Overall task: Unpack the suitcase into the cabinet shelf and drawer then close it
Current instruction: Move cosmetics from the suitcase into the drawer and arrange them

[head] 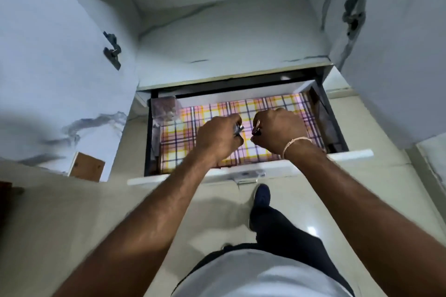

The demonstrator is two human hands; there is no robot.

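- Drawer (251,173) — pulled open below the cabinet shelf (229,38); checked liner (217,113) on its floor.
- Left hand (217,137) — over the drawer, fingers clenched on a small metallic object (238,129).
- Right hand (277,130) — beside it, fingers grasping a small dark item (256,130).
- Clear packet (165,108) — far-left drawer corner.

drawer (347,153): pulled open | plaid liner (217,108) on its floor | clear packet (165,108) back-left

Both your arms reach forward, bare. Your left hand (217,138) is curled, gripping something small; your right hand (277,131) is curled too, pinching something small.
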